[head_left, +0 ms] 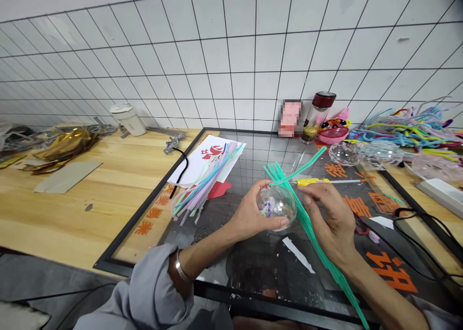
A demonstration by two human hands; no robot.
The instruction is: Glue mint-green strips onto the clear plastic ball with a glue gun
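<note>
My left hand (249, 213) grips a clear hollow plastic ball (278, 205), its thumb across the lower front. Small coloured bits show inside the ball. A green pipe cleaner (306, 167) slants up to the right from the ball's top; whether it is attached cannot be made out. My right hand (331, 221) is just right of the ball, fingers curled, with a small gap between thumb and index finger and nothing visible in it. Behind its fingertips lies a yellow-handled tool (313, 181) with a thin shaft. A bundle of green pipe cleaners (318, 243) runs beneath, between ball and right hand.
Pastel pipe cleaners (206, 187) lie on white paper (191, 162) at left. Along the tiled wall stand a phone (290, 118), a glass bottle (318, 113) and a white cup (128, 119). Colourful pipe cleaners (408, 127) heap at right, near black cables (415, 219).
</note>
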